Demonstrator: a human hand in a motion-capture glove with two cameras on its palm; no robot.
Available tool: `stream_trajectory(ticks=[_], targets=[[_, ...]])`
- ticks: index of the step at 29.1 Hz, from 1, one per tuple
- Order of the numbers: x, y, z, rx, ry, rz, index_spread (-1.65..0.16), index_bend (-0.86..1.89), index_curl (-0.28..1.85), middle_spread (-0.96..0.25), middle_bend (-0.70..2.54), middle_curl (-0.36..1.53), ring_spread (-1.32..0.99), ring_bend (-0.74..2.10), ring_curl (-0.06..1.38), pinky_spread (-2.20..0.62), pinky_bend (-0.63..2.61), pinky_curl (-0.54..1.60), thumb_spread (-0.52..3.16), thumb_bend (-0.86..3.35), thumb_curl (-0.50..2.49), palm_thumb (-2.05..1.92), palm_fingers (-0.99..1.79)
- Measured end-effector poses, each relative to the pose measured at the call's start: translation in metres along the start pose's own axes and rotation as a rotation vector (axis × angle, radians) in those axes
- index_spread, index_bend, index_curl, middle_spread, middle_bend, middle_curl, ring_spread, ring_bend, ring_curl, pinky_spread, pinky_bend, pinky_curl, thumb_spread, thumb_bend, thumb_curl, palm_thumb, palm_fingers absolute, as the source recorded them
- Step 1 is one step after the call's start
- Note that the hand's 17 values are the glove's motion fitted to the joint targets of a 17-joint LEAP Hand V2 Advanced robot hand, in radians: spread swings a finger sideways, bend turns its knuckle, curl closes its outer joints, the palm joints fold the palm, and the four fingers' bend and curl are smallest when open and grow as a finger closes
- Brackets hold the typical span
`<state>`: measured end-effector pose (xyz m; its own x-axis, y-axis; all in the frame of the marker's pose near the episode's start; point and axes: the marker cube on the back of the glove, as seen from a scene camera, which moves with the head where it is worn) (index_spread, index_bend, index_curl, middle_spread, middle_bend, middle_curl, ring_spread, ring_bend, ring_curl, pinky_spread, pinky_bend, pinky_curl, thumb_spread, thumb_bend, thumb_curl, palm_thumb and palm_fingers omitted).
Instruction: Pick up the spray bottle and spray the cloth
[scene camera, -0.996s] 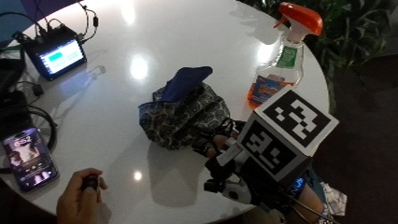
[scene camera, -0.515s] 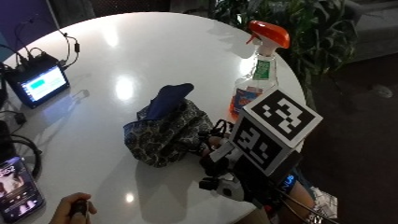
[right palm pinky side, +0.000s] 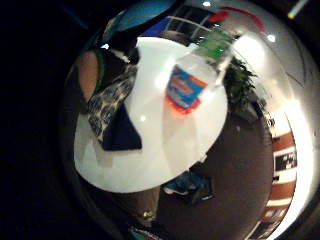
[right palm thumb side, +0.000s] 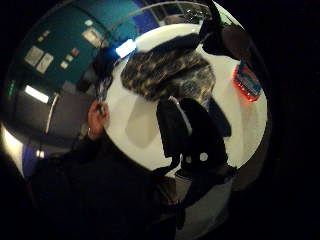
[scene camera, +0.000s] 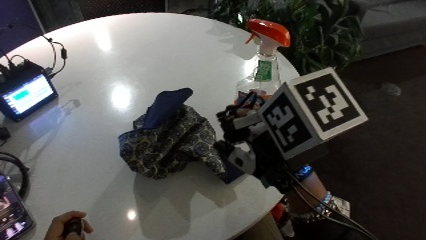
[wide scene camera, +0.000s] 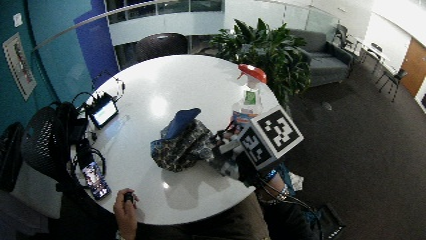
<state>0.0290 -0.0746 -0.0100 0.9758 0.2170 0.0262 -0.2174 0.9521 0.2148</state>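
Bottle not yet lifted: the clear orange-capped spray bottle (scene camera: 261, 75) stands on the white round table (scene camera: 133, 60), near the crumpled patterned cloth (scene camera: 174, 142). Black-gloved right hand (scene camera: 243, 132) hovers between them; its grasp cannot be told.

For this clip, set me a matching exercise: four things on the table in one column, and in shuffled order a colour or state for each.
Things:
1. spray bottle
2. cloth
3. small screen
4. gloved right hand

Descriptions:
A. lit, with cables running to it, at the table's edge
B. crumpled in a heap, patterned, with a plain blue part sticking up
C. stands upright with an orange trigger head
D. over the table between the heap and the upright thing, holding neither

Pairs: 1-C, 2-B, 3-A, 4-D
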Motion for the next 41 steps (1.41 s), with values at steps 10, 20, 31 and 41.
stream_trajectory(ticks=[10,20,31,41], targets=[[0.057,-0.037,-0.008,0.279,-0.14,0.442,-0.35,0.16,0.32,-0.11,0.27,0.37,-0.12,0.45,0.35,0.11,0.16,0.28,1.27,0.07,0.26,0.62,1.02],[0.09,-0.073,0.018,0.315,-0.316,0.624,-0.3,0.13,0.33,-0.07,0.18,0.36,-0.09,0.39,0.36,0.09,0.22,0.32,1.28,0.04,0.3,0.66,0.85],[0.095,-0.079,0.039,0.492,-0.488,0.688,-0.29,0.06,0.27,-0.1,0.3,0.39,-0.12,0.44,0.36,0.07,0.17,0.3,1.18,0.02,0.35,0.75,1.0],[0.101,-0.102,0.027,0.64,-0.642,0.743,-0.28,0.14,0.32,-0.18,0.32,0.43,-0.17,0.52,0.41,-0.11,0.33,0.35,1.02,-0.01,0.41,0.84,1.3]])
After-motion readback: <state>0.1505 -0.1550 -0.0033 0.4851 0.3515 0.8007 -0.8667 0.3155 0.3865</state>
